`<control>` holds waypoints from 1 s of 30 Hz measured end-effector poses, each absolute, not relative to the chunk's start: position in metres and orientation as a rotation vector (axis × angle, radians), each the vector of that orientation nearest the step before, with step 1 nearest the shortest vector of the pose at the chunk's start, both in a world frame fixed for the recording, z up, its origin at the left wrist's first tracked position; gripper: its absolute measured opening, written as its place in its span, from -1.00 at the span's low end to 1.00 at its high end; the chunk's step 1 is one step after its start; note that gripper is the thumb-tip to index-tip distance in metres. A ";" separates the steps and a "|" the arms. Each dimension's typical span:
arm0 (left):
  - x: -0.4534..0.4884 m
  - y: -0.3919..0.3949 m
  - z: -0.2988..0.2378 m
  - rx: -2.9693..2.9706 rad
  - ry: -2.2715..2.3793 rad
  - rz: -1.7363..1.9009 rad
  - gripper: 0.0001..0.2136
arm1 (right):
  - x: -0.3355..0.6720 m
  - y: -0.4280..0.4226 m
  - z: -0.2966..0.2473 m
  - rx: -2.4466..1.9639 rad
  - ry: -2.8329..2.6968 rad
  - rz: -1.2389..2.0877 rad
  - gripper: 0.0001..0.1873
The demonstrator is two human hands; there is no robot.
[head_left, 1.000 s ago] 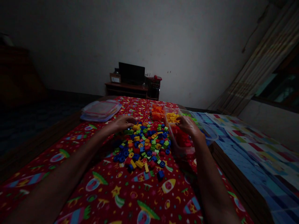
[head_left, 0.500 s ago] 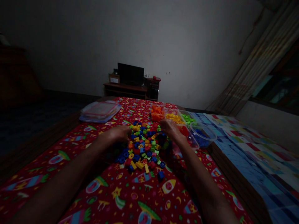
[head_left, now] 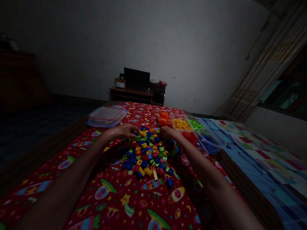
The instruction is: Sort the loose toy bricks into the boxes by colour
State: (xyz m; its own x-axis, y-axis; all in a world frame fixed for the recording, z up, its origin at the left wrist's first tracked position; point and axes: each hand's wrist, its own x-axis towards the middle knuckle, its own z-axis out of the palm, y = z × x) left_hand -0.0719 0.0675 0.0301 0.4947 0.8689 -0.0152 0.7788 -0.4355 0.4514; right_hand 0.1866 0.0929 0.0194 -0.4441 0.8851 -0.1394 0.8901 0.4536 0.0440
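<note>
A loose pile of toy building bricks (head_left: 148,153) in blue, yellow, green, orange and red lies on the red patterned cloth. At the pile's far left edge is my left hand (head_left: 126,131), its fingers curved and a little apart over the bricks, with nothing visible between them. My right hand (head_left: 168,132) is at the far right edge of the pile, fingers bent down and closed; whatever they hold is hidden. Beyond it stand clear plastic containers sorted by colour: orange pieces (head_left: 164,118), yellow pieces (head_left: 181,124), green pieces (head_left: 195,125), red pieces (head_left: 189,137) and blue pieces (head_left: 209,143).
Stacked clear lids (head_left: 106,115) lie at the far left of the red cloth (head_left: 112,191). A wooden edge (head_left: 247,185) runs along the right, beside a blue checked and patchwork cover (head_left: 261,153). A dark screen (head_left: 136,78) stands on a low desk by the wall.
My right hand has moved from near the containers back to the pile's far right edge. My left hand's fingers have spread slightly at the far left edge. The view has shifted a little.
</note>
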 end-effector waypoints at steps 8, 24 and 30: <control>-0.080 0.086 0.004 2.240 1.413 0.556 -0.51 | 0.193 0.088 0.034 1.575 2.588 0.005 -0.69; -0.070 0.086 -0.054 2.045 1.455 0.844 -0.22 | 0.125 0.082 0.031 1.477 2.865 0.079 -0.71; -0.056 0.089 -0.049 2.055 1.411 0.792 -0.13 | 0.209 0.106 0.069 1.902 2.687 0.274 -0.74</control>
